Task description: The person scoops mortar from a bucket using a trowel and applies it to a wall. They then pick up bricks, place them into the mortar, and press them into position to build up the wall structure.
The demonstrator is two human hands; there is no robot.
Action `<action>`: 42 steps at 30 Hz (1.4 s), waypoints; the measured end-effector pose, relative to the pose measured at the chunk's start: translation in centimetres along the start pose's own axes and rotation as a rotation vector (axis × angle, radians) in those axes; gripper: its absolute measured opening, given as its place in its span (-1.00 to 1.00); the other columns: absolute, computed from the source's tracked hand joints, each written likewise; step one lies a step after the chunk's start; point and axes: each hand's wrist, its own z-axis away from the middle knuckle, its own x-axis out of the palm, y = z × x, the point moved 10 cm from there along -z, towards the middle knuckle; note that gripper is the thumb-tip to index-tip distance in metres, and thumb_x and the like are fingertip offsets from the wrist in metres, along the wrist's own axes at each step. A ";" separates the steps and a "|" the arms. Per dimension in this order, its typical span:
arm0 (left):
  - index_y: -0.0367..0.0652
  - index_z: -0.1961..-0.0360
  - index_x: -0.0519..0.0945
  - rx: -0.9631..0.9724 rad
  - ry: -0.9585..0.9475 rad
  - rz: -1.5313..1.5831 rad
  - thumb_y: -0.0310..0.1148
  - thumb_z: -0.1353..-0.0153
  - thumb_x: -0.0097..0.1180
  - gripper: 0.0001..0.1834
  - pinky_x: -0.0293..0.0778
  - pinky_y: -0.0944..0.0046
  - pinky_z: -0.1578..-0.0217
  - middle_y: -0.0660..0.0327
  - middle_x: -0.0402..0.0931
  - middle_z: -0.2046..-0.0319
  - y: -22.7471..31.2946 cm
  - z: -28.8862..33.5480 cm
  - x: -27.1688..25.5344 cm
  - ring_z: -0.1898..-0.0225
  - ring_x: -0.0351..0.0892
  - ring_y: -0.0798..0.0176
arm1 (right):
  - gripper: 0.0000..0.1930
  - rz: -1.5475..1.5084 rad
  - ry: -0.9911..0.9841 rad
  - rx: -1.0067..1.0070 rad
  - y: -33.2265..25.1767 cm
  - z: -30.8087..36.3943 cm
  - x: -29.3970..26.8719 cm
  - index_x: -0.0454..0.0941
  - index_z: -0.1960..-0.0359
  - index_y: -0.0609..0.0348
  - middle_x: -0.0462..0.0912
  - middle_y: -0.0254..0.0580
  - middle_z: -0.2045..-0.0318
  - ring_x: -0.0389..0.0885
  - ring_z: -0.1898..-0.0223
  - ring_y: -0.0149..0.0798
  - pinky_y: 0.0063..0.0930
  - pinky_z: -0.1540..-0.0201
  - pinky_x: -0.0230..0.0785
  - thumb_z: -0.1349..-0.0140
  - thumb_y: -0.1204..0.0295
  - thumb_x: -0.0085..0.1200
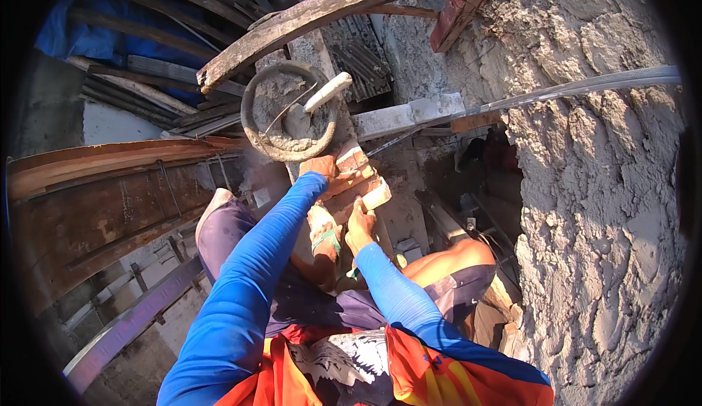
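Observation:
Just beyond my feet, several reddish brick pieces (352,160) lie on a narrow plank or ledge. My left hand (319,166) is closed at the left end of a brick, its fingertips mostly hidden. My right hand (360,227) grips the near side of a brick (377,193) with pale mortar on its end, thumb on top. Past my left hand stands a round black tub (252,124) of grey wet mortar (281,91). A trowel with a white handle (327,92) rests in the tub, its blade partly in the mortar.
A rough mortar-covered wall (585,208) rises on the right. A curved wooden beam (344,0) arches beyond the tub. Old timbers (146,29) and a blue tarp (62,33) are piled at far left. My bare foot (322,227) is beside the bricks.

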 end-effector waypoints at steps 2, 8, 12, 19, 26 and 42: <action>-0.20 0.21 0.72 -0.061 0.065 0.033 0.13 -0.12 0.24 -0.45 0.58 -0.02 0.04 -0.09 0.69 0.17 -4.0 -2.6 3.7 0.03 0.68 -0.13 | -0.33 0.068 -0.057 0.006 -0.1 1.1 0.9 0.39 -0.17 0.47 0.55 0.13 -0.10 0.55 -0.05 -0.04 -0.19 -0.02 0.48 -0.31 0.06 0.22; -0.33 0.25 0.68 -0.091 0.251 0.119 0.26 -0.17 0.15 -0.29 0.59 -0.08 0.08 -0.21 0.67 0.28 -1.2 1.6 -0.1 0.14 0.69 -0.21 | 0.07 0.077 -0.221 0.012 -0.1 -3.6 3.5 -0.06 -0.43 0.48 0.19 0.25 -0.40 0.29 -0.37 0.06 -0.11 -0.35 0.24 -0.23 -0.18 0.16; -0.32 0.19 0.66 -0.154 0.267 0.137 0.49 -0.06 0.09 -0.09 0.56 -0.12 0.10 -0.22 0.67 0.31 -1.9 1.9 1.1 0.18 0.69 -0.23 | 0.00 0.131 -0.246 -0.022 -0.7 -4.8 3.3 0.01 -0.43 0.41 0.24 0.23 -0.38 0.34 -0.34 0.08 -0.16 -0.33 0.25 -0.27 -0.19 0.09; -0.26 -0.32 0.24 -0.036 0.277 -0.010 0.23 -0.21 0.10 -0.11 0.11 -0.20 -0.32 -0.25 0.36 -0.15 1.3 5.7 1.9 -0.27 0.29 -0.24 | -0.31 -0.119 -0.354 0.056 1.0 -2.6 5.2 0.27 -0.34 0.28 0.41 0.06 -0.29 0.37 -0.31 -0.04 -0.24 -0.27 0.30 -0.40 -0.02 0.00; -0.22 -0.42 0.18 -0.086 0.288 0.140 0.16 -0.24 0.10 -0.10 0.12 -0.14 -0.36 -0.20 0.29 -0.29 -0.1 7.2 3.1 -0.36 0.23 -0.20 | -0.36 0.088 -0.497 0.186 5.8 2.9 8.9 0.23 -0.39 0.12 0.39 -0.01 -0.31 0.36 -0.32 -0.05 -0.03 -0.32 0.25 -0.44 -0.04 -0.15; -0.16 -0.27 0.28 -0.345 1.107 0.676 0.08 0.05 0.48 -0.03 0.20 -0.05 -0.29 -0.13 0.28 -0.19 -11.1 13.8 -18.6 -0.28 0.22 -0.16 | -0.58 0.459 -0.329 -1.271 -30.5 11.7 6.1 0.39 -0.19 0.25 0.66 0.11 0.10 0.65 0.05 0.01 -0.19 -0.01 0.50 -0.35 0.34 0.06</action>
